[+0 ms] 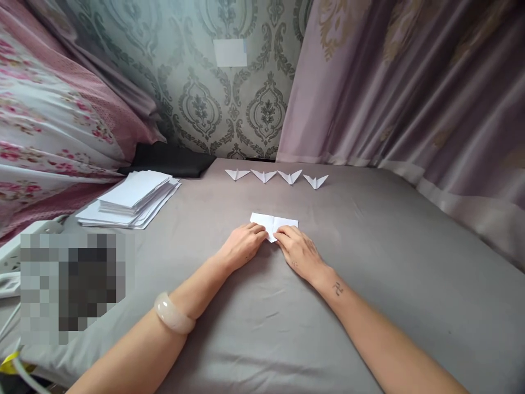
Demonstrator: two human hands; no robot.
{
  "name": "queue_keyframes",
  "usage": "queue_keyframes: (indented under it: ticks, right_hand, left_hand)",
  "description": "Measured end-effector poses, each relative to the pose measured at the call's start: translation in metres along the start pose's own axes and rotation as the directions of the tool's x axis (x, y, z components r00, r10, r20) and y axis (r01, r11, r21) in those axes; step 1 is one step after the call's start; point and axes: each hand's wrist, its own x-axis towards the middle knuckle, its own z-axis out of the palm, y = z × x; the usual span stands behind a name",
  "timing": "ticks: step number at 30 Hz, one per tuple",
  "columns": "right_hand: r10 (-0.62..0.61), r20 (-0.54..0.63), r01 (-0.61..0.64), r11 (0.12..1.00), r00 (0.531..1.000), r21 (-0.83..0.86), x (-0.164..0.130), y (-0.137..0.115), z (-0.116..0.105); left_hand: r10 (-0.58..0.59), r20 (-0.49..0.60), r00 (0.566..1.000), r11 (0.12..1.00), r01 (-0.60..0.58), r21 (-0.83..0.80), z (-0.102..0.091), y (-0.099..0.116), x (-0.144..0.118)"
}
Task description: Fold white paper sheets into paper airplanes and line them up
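Together, my left hand (243, 244) and right hand (298, 250) pressed flat on a partly folded white paper (274, 224) lying mid-bed on the grey sheet (369, 262), fingertips close together on its near point. Beyond it sat four folded paper planes (276, 177) in a row; a loose paper stack (133, 198) lay well off to the left.

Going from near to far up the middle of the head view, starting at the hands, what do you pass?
Left hand and right hand side by side, pressing the folded white paper → bare grey sheet → row of four paper planes → patterned wallpaper.
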Motion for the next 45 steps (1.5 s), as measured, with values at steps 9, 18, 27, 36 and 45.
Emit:
queue_keyframes:
  ticks: [9,18,27,36,45]
  right_hand:
    - [-0.003,0.000,0.003,1.000,1.000,0.000,-0.010,-0.005,-0.006]
    - [-0.017,0.021,0.017,1.000,1.000,0.000,-0.017,-0.009,-0.010]
    - [0.039,0.004,-0.040,0.997,0.999,0.072,-0.018,-0.014,-0.013]
    - [0.221,-0.022,-0.211,0.953,0.975,0.217,-0.016,-0.015,-0.007]
    - [0.372,-0.011,-0.347,0.877,0.928,0.332,-0.008,-0.012,0.000]
  left_hand:
    - [0.003,0.017,1.000,0.999,-0.003,0.039,0.001,0.008,-0.008]
    - [-0.029,0.069,0.997,0.999,0.027,0.025,-0.006,0.016,-0.014]
    - [-0.153,0.010,0.988,0.975,0.153,-0.160,-0.005,0.015,-0.016]
    - [-0.305,-0.034,0.952,0.901,0.277,-0.335,0.003,0.014,-0.011]
    - [-0.363,-0.048,0.930,0.852,0.311,-0.421,0.010,0.013,-0.011]
